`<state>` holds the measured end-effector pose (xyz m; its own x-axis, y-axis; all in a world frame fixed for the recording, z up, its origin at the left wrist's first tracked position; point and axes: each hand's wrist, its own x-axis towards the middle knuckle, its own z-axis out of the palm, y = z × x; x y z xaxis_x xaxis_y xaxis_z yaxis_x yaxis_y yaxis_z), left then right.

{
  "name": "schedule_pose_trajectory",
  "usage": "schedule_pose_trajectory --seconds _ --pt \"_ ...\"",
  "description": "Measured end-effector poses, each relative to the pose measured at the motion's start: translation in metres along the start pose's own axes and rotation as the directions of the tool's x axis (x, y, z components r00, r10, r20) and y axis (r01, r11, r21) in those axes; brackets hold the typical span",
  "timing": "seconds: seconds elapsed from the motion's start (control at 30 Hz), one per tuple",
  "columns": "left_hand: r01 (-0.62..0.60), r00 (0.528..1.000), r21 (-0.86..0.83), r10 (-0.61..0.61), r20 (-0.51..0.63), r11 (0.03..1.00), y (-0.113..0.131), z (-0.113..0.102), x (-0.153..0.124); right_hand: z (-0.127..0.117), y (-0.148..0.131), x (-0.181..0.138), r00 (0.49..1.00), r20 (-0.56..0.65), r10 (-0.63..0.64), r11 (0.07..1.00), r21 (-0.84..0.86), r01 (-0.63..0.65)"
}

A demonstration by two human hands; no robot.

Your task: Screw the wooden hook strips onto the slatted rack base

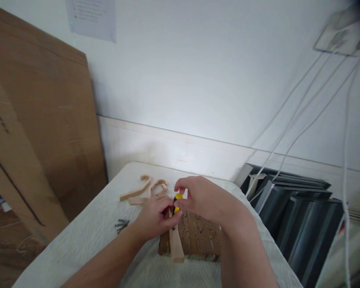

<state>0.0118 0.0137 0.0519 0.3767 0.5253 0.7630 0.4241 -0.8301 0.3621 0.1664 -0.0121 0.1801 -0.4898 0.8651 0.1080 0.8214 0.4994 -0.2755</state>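
Observation:
A stubby yellow-and-black screwdriver [177,200] stands roughly upright, its handle between the thumb and fingers of my right hand [202,199]. My left hand [157,216] is closed low beside the screwdriver, over a pale wooden piece [176,245]. What its fingertips pinch is hidden. The pale piece lies on a brown wooden block [199,236] dotted with small dark holes, and its far part is covered by my hands. Beyond my left hand lie more pale wooden pieces, one with a hooked end [138,191] and one with a bent loop [158,186].
Several dark screws [121,225] lie left of my left hand on the white cloth-covered table [90,230]. A tall cardboard box [63,120] stands at left. Dark grey panels [300,228] lean at right, below white cables [300,100] hanging from a wall socket [339,36].

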Motion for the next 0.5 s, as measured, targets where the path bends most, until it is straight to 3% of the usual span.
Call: schedule_pose_trajectory --seconds 0.1,0.23,0.37,0.5 --pt "-0.051 0.998 -0.004 0.051 0.034 0.999 0.0006 -0.0011 0.0003 0.0009 0.0017 0.0001 0.999 0.017 -0.028 1.000 0.009 0.028" --pt "-0.024 1.000 -0.012 0.024 0.011 1.000 -0.0004 0.0004 -0.0005 0.0030 0.0067 0.0012 0.996 -0.036 0.079 0.996 -0.036 -0.080" --pt "-0.003 1.000 -0.018 0.004 0.030 1.000 -0.0003 0.0020 -0.0004 0.0021 0.0082 0.0030 0.999 0.030 -0.014 1.000 -0.013 0.014" --pt "-0.032 0.999 -0.008 0.033 0.036 0.999 0.0004 0.0009 0.0003 0.0021 0.0082 0.0057 0.995 0.013 0.101 0.992 -0.083 -0.100"
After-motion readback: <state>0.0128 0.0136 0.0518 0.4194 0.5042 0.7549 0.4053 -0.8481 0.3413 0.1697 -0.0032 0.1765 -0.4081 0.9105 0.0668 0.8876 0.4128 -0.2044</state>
